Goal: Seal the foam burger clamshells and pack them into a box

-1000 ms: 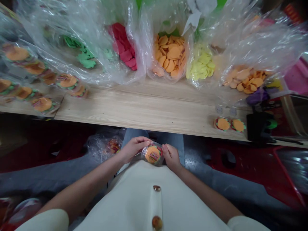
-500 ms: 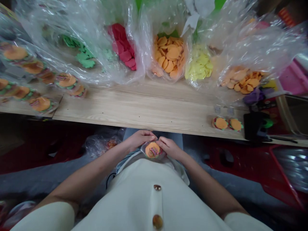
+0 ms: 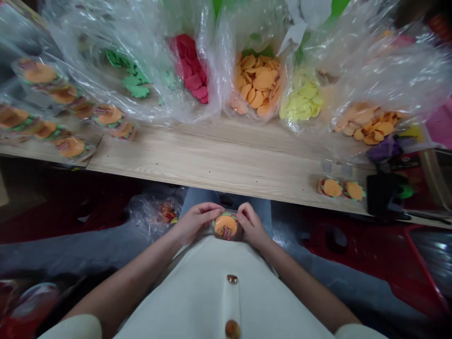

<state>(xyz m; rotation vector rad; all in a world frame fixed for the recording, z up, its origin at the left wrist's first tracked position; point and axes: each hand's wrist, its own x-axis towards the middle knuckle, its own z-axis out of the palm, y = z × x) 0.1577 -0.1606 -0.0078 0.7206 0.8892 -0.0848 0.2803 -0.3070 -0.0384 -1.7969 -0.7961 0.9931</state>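
Holding a clear round pack [image 3: 226, 226] with a little orange burger inside, the left hand [image 3: 196, 222] and right hand [image 3: 251, 226] grip its two sides, close together, just in front of the person's white top [image 3: 212, 292]. Past the hands, a long wooden table [image 3: 219, 150] has small burger packs [image 3: 332, 187] and see-through bags of orange circles [image 3: 257, 84].

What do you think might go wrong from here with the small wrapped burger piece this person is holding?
Held lightly between the left hand and right hand above the lap, the wrapped burger piece might slip and drop. The wrapped burgers near the edge of the wooden board might also get knocked off.
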